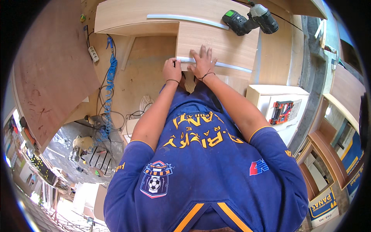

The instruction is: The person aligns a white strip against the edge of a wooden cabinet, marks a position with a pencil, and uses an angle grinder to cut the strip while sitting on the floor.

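A light wood-grain panel (pixel 216 41) lies in front of me, with a narrow whitish strip (pixel 234 67) along its near edge. My left hand (pixel 172 70) is closed at the panel's left corner, at the strip's left end. A small dark bit shows by its fingers; what they grip is hidden. Beside it, my right hand (pixel 203 63) lies flat with fingers spread over the strip and the panel. A second whitish strip (pixel 187 17) rests farther back on the wood. A cordless power driver (pixel 251 20) lies at the panel's far right.
A coiled blue air hose (pixel 110 83) and dark cables run down the left, near a white power strip (pixel 93 54). A large brown board (pixel 50 77) stands at far left. On the right, a white box-like piece (pixel 280 94) carries a red-and-black tool case (pixel 282 112).
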Demonstrator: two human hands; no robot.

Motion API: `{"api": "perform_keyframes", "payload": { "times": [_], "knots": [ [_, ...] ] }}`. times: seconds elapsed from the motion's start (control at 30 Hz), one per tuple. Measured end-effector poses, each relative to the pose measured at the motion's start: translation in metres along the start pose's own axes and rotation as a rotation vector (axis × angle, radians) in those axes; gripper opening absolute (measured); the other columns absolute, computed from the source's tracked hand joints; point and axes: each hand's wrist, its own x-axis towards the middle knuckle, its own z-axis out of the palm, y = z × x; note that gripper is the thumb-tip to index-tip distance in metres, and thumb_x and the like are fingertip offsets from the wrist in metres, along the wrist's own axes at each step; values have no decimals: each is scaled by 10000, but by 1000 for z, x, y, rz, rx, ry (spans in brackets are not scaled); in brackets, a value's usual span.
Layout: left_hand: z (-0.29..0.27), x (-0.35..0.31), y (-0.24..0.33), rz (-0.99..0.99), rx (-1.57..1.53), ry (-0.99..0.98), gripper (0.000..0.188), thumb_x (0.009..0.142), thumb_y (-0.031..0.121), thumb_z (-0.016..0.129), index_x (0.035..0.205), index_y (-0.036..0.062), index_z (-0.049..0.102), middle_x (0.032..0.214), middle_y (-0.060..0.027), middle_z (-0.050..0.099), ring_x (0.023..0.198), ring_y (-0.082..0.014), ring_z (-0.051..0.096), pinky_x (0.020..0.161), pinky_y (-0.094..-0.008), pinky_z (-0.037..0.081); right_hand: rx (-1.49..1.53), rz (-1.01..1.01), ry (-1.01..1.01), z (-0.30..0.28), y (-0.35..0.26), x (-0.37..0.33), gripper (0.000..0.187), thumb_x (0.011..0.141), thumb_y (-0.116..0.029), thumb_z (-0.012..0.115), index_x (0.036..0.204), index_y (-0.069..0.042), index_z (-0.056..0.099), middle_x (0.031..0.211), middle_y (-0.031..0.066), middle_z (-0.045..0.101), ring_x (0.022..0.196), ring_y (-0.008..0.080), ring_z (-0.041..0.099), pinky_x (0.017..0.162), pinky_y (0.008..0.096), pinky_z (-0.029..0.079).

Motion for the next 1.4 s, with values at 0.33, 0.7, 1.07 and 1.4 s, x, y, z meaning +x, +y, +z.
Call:
{"api": "perform_keyframes", "payload": {
  "times": [0.33, 0.7, 1.07, 1.4],
  "knots": [
    [-1, 0, -7, -230, -292, -73, 169, 776, 189, 664, 751, 35, 598, 592, 36, 477, 541, -56, 400, 505, -231, 360, 37, -260, 269, 18, 14, -1, 264, 717, -215, 659, 978, -256, 663, 1281, 65, 442, 1283, 319, 293, 926, 633, 279],
    [-1, 8, -14, -205, -324, -91, 163, 750, 171, 692, 795, 21, 647, 605, 44, 495, 553, -50, 406, 503, -221, 358, 99, -452, 407, 29, 22, 8, 135, 718, -168, 615, 842, -205, 654, 1128, 29, 534, 1182, 271, 411, 928, 595, 281],
    [-5, 10, -14, -243, -354, -186, 156, 777, 161, 689, 798, 13, 643, 631, 81, 488, 564, -16, 400, 505, -182, 348, 88, -423, 414, 25, 19, 11, 115, 694, -196, 638, 808, -206, 652, 1097, 18, 548, 1161, 258, 423, 915, 572, 281],
    [0, 13, -20, -269, -376, -185, 190, 767, 203, 681, 733, 31, 607, 607, 66, 459, 560, -34, 396, 512, -211, 360, 83, -455, 406, 26, 20, 11, 130, 689, -203, 647, 818, -207, 656, 1092, 21, 546, 1149, 270, 425, 894, 566, 286]
  ]
}}
